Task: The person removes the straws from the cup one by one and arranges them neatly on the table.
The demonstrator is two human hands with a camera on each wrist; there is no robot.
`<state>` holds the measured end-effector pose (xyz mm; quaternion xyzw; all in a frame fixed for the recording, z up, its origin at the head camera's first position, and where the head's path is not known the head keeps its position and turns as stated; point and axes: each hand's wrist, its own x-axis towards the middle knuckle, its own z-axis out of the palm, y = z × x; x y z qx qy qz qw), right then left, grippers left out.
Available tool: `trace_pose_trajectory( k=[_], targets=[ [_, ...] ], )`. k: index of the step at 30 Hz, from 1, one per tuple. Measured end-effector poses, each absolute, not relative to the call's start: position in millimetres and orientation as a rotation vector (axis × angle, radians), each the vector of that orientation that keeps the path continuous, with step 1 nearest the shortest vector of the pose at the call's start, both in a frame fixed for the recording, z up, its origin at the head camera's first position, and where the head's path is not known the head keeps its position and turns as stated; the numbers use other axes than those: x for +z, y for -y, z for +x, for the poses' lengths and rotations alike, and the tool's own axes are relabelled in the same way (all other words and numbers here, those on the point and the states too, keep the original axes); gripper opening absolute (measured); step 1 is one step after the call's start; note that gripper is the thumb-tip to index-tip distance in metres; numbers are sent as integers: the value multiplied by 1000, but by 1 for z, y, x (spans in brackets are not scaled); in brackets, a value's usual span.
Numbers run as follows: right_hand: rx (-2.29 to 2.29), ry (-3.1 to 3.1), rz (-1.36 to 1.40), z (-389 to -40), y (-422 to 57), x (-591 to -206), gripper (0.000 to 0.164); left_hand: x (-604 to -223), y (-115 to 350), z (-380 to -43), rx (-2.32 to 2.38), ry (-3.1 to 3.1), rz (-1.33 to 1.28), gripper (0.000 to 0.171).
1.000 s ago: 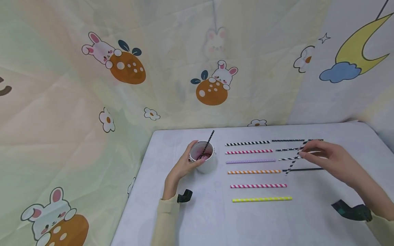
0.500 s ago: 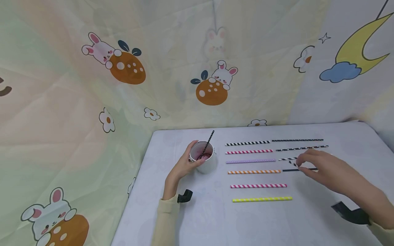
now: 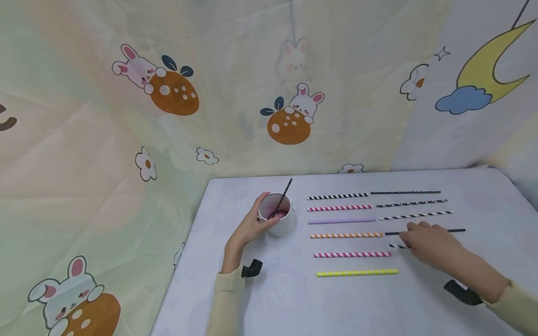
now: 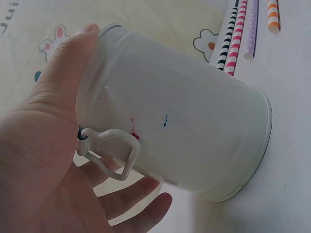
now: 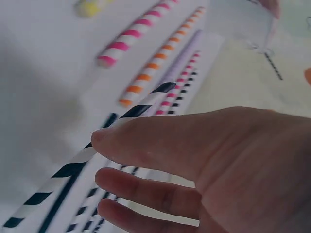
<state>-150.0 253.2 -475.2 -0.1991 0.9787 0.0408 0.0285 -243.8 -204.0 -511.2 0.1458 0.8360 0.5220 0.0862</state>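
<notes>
My left hand (image 3: 251, 226) holds a small white metal pail (image 3: 285, 227) at its rim, thumb on one side and fingers round the other. Inside leans a black dotted straw (image 3: 287, 188), and pinkish stains show within. In the left wrist view, the pail (image 4: 194, 111) has a wire-like handle loop (image 4: 131, 141) and small paint marks. My right hand (image 3: 435, 245) pinches a black-and-white striped straw (image 5: 36, 199) between thumb and fingers. Its left end shows just nearer than a plain black straw (image 3: 457, 230); the hand hides most of it in the head view.
Left column: several straws in a row, including orange-striped (image 3: 346, 235), pink-striped (image 3: 352, 255), purple (image 3: 342, 220) and yellow (image 3: 357, 273). Right column: black-patterned straws, including a striped one (image 3: 416, 215). A printed cloth (image 3: 235, 93) hangs behind the white table (image 3: 294, 298).
My right hand has moved toward the table's near side with the striped straw. The straw has turned from a steep slant to lie nearly along the rows. My left hand stays on the pail.
</notes>
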Motion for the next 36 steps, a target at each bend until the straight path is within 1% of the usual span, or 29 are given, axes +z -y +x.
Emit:
trace_pose_trajectory(
  k=[4, 9, 13, 28, 29, 35, 36],
  targets=[
    [151, -2971, -550, -153, -259, -489, 13, -512, 205, -244, 1559, -2484, 434, 84],
    [117, -2977, -512, -153, -268, -500, 20, -512, 205, -244, 1565, -2485, 442, 84],
    [99, -3006, -507, -153, -272, -506, 21, -512, 205, -244, 1552, -2495, 438, 84],
    [111, -3036, -525, -151, -273, -506, 23, -511, 205, -243, 1544, -2505, 418, 86],
    [110, -3037, -526, -150, -273, -506, 23, -506, 205, -241, 1538, -2494, 418, 86],
    [120, -3031, -493, -149, -274, -507, 20, -507, 203, -242, 1540, -2487, 420, 86],
    [120, -3027, -488, -149, -274, -507, 19, -512, 204, -244, 1548, -2497, 421, 85]
  ],
)
